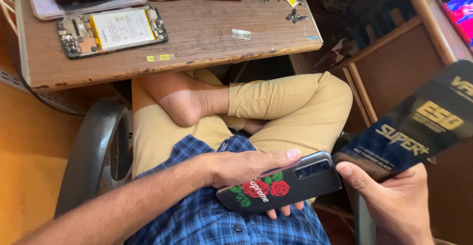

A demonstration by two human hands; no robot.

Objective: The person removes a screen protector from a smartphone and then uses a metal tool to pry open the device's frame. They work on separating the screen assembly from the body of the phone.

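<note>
Left hand (pixel 246 168): palm down, forearm bare, running in from lower left across the lap. Thumb stretched straight along the upper edge of what it grips, fingers wrapped under, fingertips (pixel 286 209) showing past the lower edge. Grip closed.

Right hand (pixel 396 200): enters from the lower right corner, just right of the left hand's fingertips and not touching them. Thumb points up-left, pressed on top of a flat item; fingers hidden beneath. Pinch closed. Wrist out of view.

Legs crossed, bare foot resting on the opposite thigh, above the left hand.
</note>
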